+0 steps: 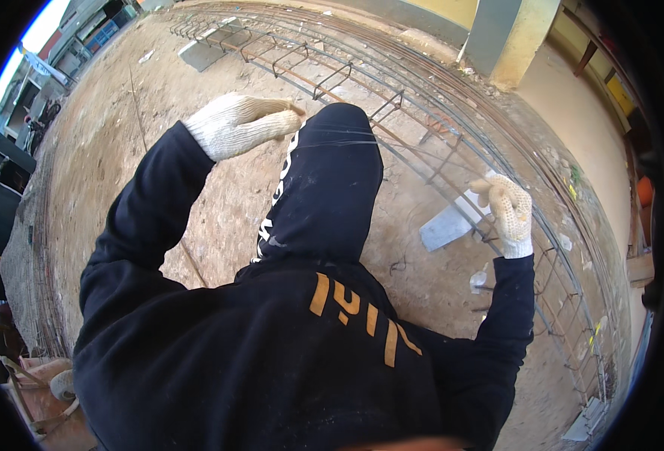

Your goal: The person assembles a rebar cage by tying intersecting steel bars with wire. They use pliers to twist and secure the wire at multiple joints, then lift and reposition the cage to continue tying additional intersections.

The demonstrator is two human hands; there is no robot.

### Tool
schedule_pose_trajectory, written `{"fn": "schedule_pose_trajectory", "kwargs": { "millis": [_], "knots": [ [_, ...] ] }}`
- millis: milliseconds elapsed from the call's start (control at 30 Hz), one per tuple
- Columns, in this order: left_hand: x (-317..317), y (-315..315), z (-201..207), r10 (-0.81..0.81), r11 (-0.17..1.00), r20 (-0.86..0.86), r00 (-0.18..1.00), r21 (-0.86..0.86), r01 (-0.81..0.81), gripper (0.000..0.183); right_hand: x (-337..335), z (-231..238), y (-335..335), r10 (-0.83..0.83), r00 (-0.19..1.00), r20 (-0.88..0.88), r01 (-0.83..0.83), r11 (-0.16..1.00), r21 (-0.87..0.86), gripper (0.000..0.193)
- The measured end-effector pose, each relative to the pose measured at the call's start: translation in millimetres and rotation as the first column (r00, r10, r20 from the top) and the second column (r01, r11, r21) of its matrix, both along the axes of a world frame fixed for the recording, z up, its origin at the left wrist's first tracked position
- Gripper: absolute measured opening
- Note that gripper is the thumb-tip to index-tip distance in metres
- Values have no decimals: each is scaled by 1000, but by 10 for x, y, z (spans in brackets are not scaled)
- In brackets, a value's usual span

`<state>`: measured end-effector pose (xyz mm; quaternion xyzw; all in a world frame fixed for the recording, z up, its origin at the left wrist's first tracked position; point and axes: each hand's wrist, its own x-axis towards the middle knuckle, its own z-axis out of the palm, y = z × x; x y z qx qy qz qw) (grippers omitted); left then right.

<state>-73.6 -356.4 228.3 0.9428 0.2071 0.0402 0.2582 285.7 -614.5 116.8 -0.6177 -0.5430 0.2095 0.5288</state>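
My left hand (243, 126), in a white knit glove, is raised beside my dark-trousered knee (337, 177). Its thumb and fingers are pressed together; what lies between them is hidden. Several thin wires (339, 142) stretch across the knee just below those fingertips. On the right, my right hand (508, 210), gloved too, curls its fingers at the near side of a long rebar cage (387, 110). Anything inside that grip is too small to make out. Rusty bars and rectangular stirrups form the cage, which curves from the far left to the near right.
Pale blocks (444, 231) sit beneath the cage, another block (204, 52) at its far end. Loose long bars (565, 180) lie along the wall side by a pillar (508, 41). A wheelbarrow (50, 391) stands near left, beside bare dirt ground (170, 83).
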Motion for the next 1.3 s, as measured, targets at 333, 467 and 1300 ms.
{"fn": "schedule_pose_trajectory", "kwargs": {
  "millis": [333,467,1300],
  "knots": [
    [566,-143,-451,122,-130,-34,992,-991,-18,94,-309,387,-50,-131,954,271,73,974,215,22],
    [435,-287,-547,435,-353,173,884,-870,345,66,-473,550,-122,-277,759,589,-15,897,441,26],
    [-216,145,560,350,863,898,267,-198,-465,51,-1141,650,-223,636,582,506,-785,602,146,16]
  ]
}}
